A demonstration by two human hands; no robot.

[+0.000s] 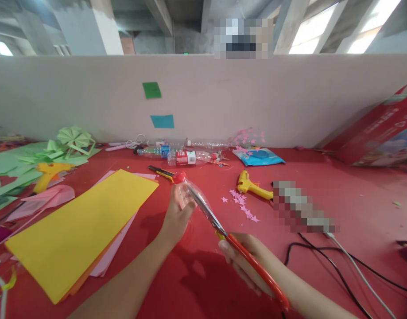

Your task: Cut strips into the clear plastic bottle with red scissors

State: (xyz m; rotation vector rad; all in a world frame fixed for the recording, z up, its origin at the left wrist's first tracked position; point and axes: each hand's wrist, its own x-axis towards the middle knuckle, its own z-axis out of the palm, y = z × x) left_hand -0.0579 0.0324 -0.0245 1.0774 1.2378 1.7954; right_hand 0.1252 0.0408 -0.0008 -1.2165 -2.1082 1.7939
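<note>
My left hand [178, 215] is wrapped round a clear plastic bottle piece [198, 192] with a red cap [180, 177], near the middle of the view. In my right hand [248, 254] are scissors with red handles [256, 266]. Their metal blades [206, 210] point up and left, lying across the clear plastic. Whether the blades are cutting into it is hard to tell. Something small and yellow shows beside the scissors' pivot.
Yellow paper sheets [87, 230] lie at left, near green paper pieces [10, 164]. A yellow glue gun [253, 186], pink stars [243, 206], a blue packet [259, 156] and cables are at right. Bottles [185, 157] lie along the white partition [203, 97].
</note>
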